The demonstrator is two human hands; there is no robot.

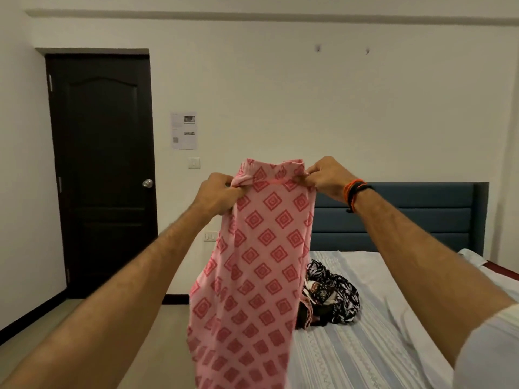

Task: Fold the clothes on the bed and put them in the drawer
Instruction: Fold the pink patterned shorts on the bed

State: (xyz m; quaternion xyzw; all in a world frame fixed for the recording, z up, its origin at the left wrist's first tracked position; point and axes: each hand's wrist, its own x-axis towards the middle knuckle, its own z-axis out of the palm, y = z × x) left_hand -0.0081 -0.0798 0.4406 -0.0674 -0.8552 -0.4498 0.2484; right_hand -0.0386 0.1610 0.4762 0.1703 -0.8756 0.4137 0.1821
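Room: a plain bedroom with pale walls, a dark door (pixel 102 175) on the left and a blue padded headboard (pixel 398 217) behind the bed (pixel 365 346), which wears a striped light sheet.
Garment in hand: pink trousers (pixel 252 270) printed with red diamonds, held up in the air by the waistband so the cloth hangs straight and its shape can be read before folding.
Left hand: the left hand (pixel 217 193) has its fingers curled round the left end of the waistband, gripping it bunched.
Right hand: the right hand (pixel 325 175), with orange and black threads at the wrist, pinches the right end of the waistband between thumb and fingers.
Why held so: likely to square the waistband and let the legs drop together.
Still waiting: a crumpled black-and-white patterned garment (pixel 331 299) lies on the bed just behind the hanging trousers.
Drawer: not in view.
Stage: an early step, I judge; nothing folded shows yet.
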